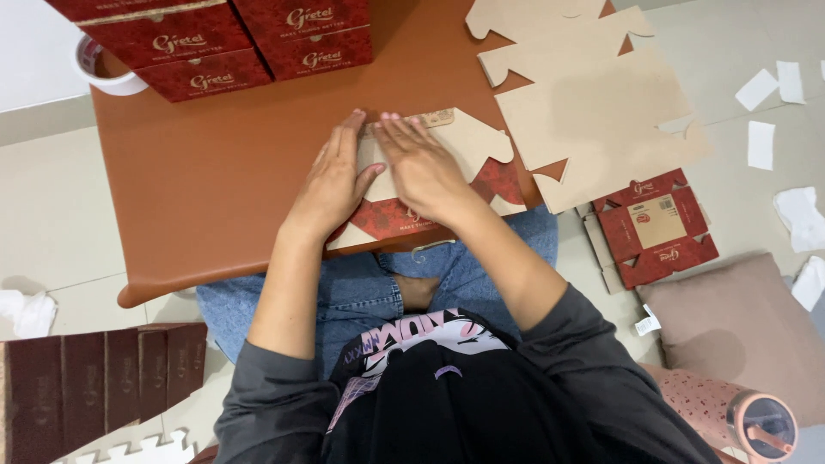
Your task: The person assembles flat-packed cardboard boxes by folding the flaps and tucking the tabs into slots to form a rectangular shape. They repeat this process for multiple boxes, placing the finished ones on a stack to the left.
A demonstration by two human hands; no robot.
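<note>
A flat carton blank is pressed onto the brown surface by the left hand and right hand, each grip flat and unclenched; its long axis runs left-right.

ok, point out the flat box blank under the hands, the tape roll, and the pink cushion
flat box blank [468, 142]: head view, bare tan panel right of the hands
tape roll [96, 73]: head view, white rim at table's far left
pink cushion [743, 331]: head view, middle of its top

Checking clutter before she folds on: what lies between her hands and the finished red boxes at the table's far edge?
Only bare brown tabletop, in the head view.
</note>
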